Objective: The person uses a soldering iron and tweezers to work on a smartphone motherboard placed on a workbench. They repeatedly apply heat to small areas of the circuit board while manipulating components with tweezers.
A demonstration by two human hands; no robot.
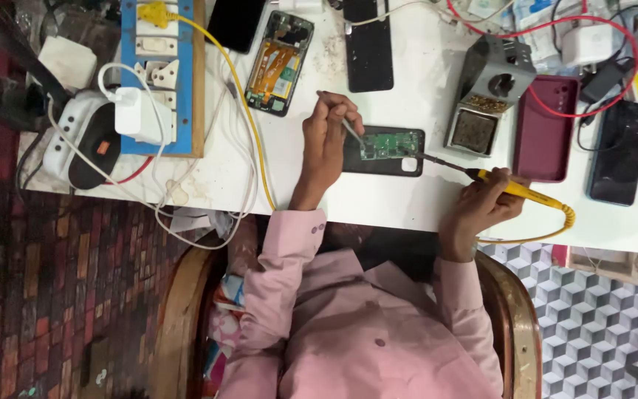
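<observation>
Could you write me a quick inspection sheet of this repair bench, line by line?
Surface: white table, stained.
Job's things: opened phone showing green board; tweezers; yellow soldering iron.
Clutter: second opened phone, dark phones, maroon case, iron stand.
Grippers: left hand holds tweezers; right hand grips iron.
Cables: yellow, white, red, tangled.
Surroundings: blue socket board, wooden chair, patterned floor.

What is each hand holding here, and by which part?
Left hand holds tweezers near their upper end. Right hand holds the yellow soldering iron by its handle, tip over the opened phone.
</observation>
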